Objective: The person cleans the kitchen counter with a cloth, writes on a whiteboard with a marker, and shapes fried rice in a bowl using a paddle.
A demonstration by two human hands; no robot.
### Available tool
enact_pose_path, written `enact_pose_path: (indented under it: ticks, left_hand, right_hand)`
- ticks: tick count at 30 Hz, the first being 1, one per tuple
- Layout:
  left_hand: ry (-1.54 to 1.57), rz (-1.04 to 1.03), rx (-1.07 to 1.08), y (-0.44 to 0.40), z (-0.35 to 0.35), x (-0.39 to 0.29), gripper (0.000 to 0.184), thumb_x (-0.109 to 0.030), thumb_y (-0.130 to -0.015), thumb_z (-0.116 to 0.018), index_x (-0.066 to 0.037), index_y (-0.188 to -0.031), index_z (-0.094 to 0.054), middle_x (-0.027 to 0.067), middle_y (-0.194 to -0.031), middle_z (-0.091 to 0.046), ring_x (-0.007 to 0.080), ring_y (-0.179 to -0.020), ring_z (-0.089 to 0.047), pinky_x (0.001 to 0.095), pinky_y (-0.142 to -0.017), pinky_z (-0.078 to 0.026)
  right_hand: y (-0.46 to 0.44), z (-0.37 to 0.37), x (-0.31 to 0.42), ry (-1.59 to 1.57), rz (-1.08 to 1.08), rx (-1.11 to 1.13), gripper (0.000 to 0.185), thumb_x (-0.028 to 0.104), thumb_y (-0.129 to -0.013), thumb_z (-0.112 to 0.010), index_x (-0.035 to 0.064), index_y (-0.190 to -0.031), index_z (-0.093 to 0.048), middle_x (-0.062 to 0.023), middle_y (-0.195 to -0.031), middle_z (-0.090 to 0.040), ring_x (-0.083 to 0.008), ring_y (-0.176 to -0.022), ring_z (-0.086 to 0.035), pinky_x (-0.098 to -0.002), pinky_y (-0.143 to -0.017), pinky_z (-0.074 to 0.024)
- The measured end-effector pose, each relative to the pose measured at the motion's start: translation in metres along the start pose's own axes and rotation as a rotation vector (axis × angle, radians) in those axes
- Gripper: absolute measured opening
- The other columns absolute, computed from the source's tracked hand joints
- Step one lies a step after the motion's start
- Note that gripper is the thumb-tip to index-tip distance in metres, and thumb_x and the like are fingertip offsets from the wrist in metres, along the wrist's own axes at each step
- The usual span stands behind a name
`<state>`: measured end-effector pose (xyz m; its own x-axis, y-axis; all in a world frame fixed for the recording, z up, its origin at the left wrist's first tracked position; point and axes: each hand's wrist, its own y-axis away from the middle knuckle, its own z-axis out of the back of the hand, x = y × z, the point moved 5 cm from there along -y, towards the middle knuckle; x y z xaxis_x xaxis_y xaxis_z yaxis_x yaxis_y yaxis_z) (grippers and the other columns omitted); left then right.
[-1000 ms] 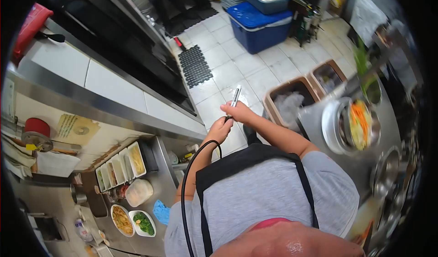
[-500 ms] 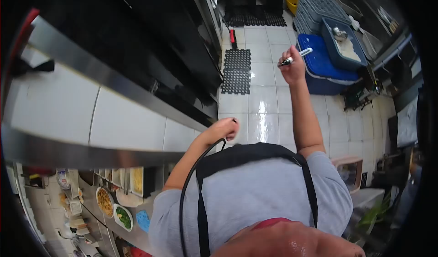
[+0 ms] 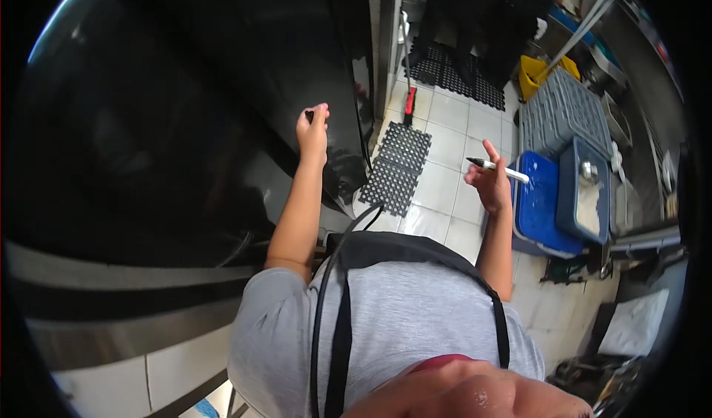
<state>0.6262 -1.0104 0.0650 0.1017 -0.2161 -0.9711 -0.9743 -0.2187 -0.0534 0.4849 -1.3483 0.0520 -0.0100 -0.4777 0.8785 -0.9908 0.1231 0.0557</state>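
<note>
My right hand (image 3: 491, 189) pinches a marker (image 3: 513, 172) with a white barrel and a black end. The black end points left, and one finger of this hand sticks out away from the barrel. My left hand (image 3: 314, 132) is raised in front of the glossy black surface (image 3: 222, 114) on the left. Its fingers are closed on a small black piece (image 3: 309, 115), perhaps the marker's cap; most of it is hidden. I cannot tell whether that hand touches the surface.
Black perforated mats (image 3: 397, 167) lie on the white tile floor (image 3: 445, 155). A red-and-black handle (image 3: 410, 103) stands beside them. At right are a blue-lidded bin (image 3: 535, 195), a tub of white powder (image 3: 593, 206) with a metal scoop, and grey crates (image 3: 564, 114). People in dark clothes (image 3: 486, 10) stand ahead.
My left hand has moved forward and left, up to the black surface. My right hand has come nearer to me, its grip on the marker looser. The view has turned.
</note>
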Motion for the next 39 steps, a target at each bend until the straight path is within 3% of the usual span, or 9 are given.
enact_pose_path:
  ticks: [6, 10, 16, 20, 24, 26, 29, 34, 39]
  left_hand:
    - [-0.035, -0.26, -0.259, -0.103, 0.01, 0.0, 0.024, -0.022, -0.08, -0.053, -0.002, -0.094, -0.053, 0.0041, -0.093, -0.055, 0.0064, -0.071, -0.048, 0.0191, -0.062, -0.039]
    - [0.044, -0.244, -0.705, -0.125, 0.099, -0.014, 0.029, -0.028, -0.08, -0.052, -0.005, -0.097, -0.051, 0.0033, -0.093, -0.052, 0.01, -0.079, -0.047, 0.0229, -0.066, -0.038]
    - [-0.012, -0.387, -1.284, -0.065, 0.23, -0.056, 0.037, -0.032, -0.083, -0.048, -0.003, -0.106, -0.045, 0.0042, -0.1, -0.049, 0.0131, -0.088, -0.047, 0.0247, -0.069, -0.037]
    - [-0.139, -0.47, -1.48, -0.01, 0.26, -0.089, 0.044, -0.029, -0.084, -0.046, -0.001, -0.117, -0.041, 0.008, -0.11, -0.048, 0.0149, -0.097, -0.046, 0.0256, -0.073, -0.037]
    - [-0.191, -0.536, -1.571, -0.001, 0.294, -0.115, 0.039, -0.028, -0.085, -0.045, -0.002, -0.113, -0.044, 0.0086, -0.112, -0.048, 0.0159, -0.1, -0.045, 0.0292, -0.08, -0.036]
    - [-0.198, -0.567, -1.595, -0.006, 0.321, -0.127, 0.036, -0.028, -0.084, -0.045, -0.004, -0.11, -0.048, 0.0073, -0.108, -0.049, 0.0151, -0.099, -0.045, 0.0296, -0.08, -0.036]
    - [-0.225, -0.598, -1.683, -0.007, 0.369, -0.144, 0.038, -0.024, -0.082, -0.047, -0.003, -0.113, -0.046, 0.0064, -0.106, -0.049, 0.014, -0.097, -0.045, 0.0281, -0.077, -0.036]
    - [-0.421, -0.662, -1.832, -0.022, 0.424, -0.197, 0.04, -0.026, -0.088, -0.037, -0.004, -0.122, -0.037, 0.0117, -0.114, -0.045, 0.0177, -0.102, -0.043, 0.0281, -0.08, -0.035]
    - [-0.447, -0.676, -1.877, -0.069, 0.479, -0.213, 0.033, -0.022, -0.089, -0.034, -0.004, -0.115, -0.043, 0.0094, -0.112, -0.046, 0.0153, -0.101, -0.043, 0.0291, -0.077, -0.035]
  right_hand:
    - [-0.138, -0.016, -0.003, 0.303, -0.051, 0.304, 0.065, 0.05, -0.079, -0.045, 0.0046, -0.124, -0.03, -0.0046, -0.061, -0.048, -0.0167, -0.057, -0.05, -0.0287, -0.059, -0.042]
    - [-0.233, -0.113, -0.016, 0.339, -0.074, 0.82, 0.052, 0.028, -0.081, -0.051, 0.0031, -0.123, -0.032, -0.0106, -0.085, -0.057, -0.0167, -0.075, -0.057, -0.0281, -0.073, -0.0448]
    - [-0.256, -0.307, -0.057, 0.477, 0.09, 1.733, 0.04, 0.025, -0.082, -0.051, 0.006, -0.116, -0.045, -0.0106, -0.114, -0.046, -0.0204, -0.105, -0.044, -0.0307, -0.086, -0.0364]
    - [-0.224, -0.393, -0.119, 0.32, 0.042, 2.035, 0.04, 0.027, -0.081, -0.052, 0.0089, -0.117, -0.045, -0.0149, -0.114, -0.045, -0.025, -0.105, -0.044, -0.0306, -0.087, -0.0356]
    - [-0.285, -0.465, -0.196, 0.467, 0.433, 1.704, 0.041, 0.029, -0.079, -0.054, 0.0123, -0.116, -0.046, -0.0253, -0.128, -0.025, -0.0359, -0.119, -0.027, -0.0367, -0.095, -0.0273]
    - [-0.343, -0.488, -0.22, 0.579, 0.426, 1.487, 0.043, 0.029, -0.077, -0.055, 0.0117, -0.115, -0.046, -0.0281, -0.127, -0.024, -0.0385, -0.121, -0.022, -0.0386, -0.096, -0.0242]
    - [-0.438, -0.495, -0.234, 0.806, 0.567, 1.083, 0.04, 0.025, -0.077, -0.053, 0.0102, -0.115, -0.047, -0.0246, -0.126, -0.028, -0.0352, -0.117, -0.028, -0.0377, -0.096, -0.0234]
    - [-0.58, -0.472, -0.246, 0.884, 0.219, 0.647, 0.041, 0.026, -0.082, -0.042, 0.0073, -0.118, -0.043, -0.0156, -0.127, -0.033, -0.0263, -0.119, -0.029, -0.036, -0.096, -0.0236]
    - [-0.647, -0.447, -0.286, 0.874, -0.076, 0.123, 0.052, 0.05, -0.083, -0.036, 0.0143, -0.121, -0.039, -0.0089, -0.118, -0.042, -0.0204, -0.106, -0.044, -0.036, -0.085, -0.037]
